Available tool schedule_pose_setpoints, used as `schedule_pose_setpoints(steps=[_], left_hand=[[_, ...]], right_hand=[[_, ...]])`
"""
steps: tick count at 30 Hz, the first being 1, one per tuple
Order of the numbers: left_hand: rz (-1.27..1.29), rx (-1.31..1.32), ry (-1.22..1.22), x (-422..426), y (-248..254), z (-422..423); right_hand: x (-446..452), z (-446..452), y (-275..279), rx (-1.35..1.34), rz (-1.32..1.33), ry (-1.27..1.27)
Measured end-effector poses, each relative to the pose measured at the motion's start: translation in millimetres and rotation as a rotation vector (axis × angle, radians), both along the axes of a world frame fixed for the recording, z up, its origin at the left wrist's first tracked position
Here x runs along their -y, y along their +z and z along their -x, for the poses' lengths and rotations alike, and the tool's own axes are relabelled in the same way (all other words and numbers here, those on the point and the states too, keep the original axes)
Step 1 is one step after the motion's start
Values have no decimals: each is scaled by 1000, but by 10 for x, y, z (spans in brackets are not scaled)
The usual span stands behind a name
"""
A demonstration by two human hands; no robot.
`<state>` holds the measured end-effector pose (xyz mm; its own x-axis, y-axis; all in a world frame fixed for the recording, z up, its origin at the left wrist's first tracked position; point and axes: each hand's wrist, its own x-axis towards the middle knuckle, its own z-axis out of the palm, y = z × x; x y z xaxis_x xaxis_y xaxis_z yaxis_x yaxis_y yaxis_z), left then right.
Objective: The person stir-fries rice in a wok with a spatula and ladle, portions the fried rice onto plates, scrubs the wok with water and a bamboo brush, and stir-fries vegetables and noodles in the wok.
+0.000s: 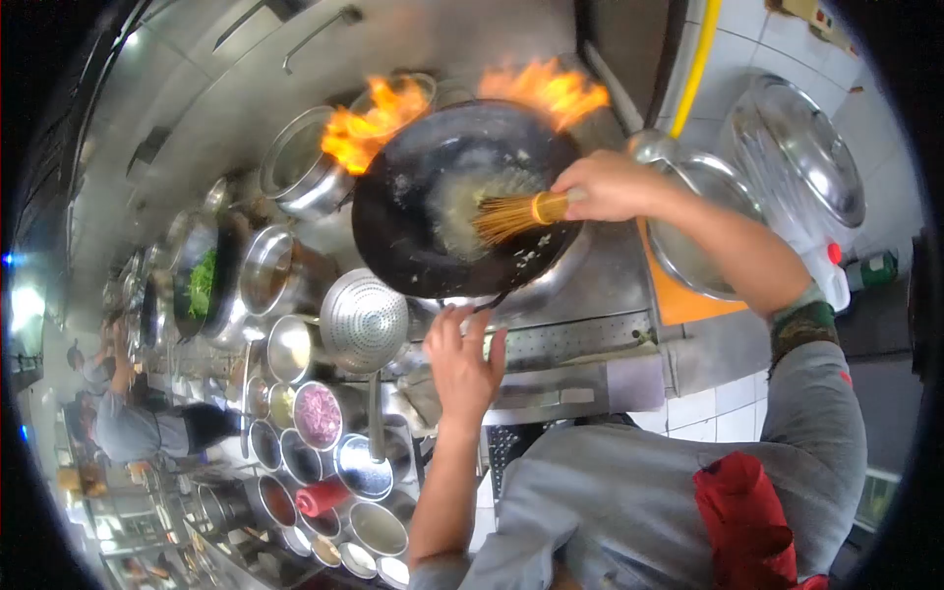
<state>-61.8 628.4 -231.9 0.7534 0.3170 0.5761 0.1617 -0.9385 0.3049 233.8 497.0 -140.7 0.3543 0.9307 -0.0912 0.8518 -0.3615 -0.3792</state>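
My right hand is closed around the bound end of a bamboo wok brush. The brush's bristles reach down into a black wok, where cloudy liquid and pale scraps lie. My left hand is at the wok's near edge, close to its small dark handle. Its fingers are stretched out with the thumb apart, and I cannot tell whether they touch the handle. Orange flames rise behind the wok on two sides.
Left of the wok are a perforated skimmer, metal pots and several ingredient containers. A red bottle lies among them. On the right stand a metal basin and a lid. Another person is at far left.
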Motion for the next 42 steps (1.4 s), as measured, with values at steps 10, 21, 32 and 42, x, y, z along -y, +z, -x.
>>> schedule_pose_setpoints(steps=[10,21,32,42], left_hand=[[80,-24,10,-89,-172,-279],[30,-99,40,-81,-189,-351],[28,-97,88,-34,-188,-366],[132,-28,-33,-152,-154,-346]], right_hand=[[-132,202,-36,-140,0,0],[-516,605,-454,-195,-182,63],[-855,748,-677,-224,-231,12],[25,-292,231,-100,146,166]])
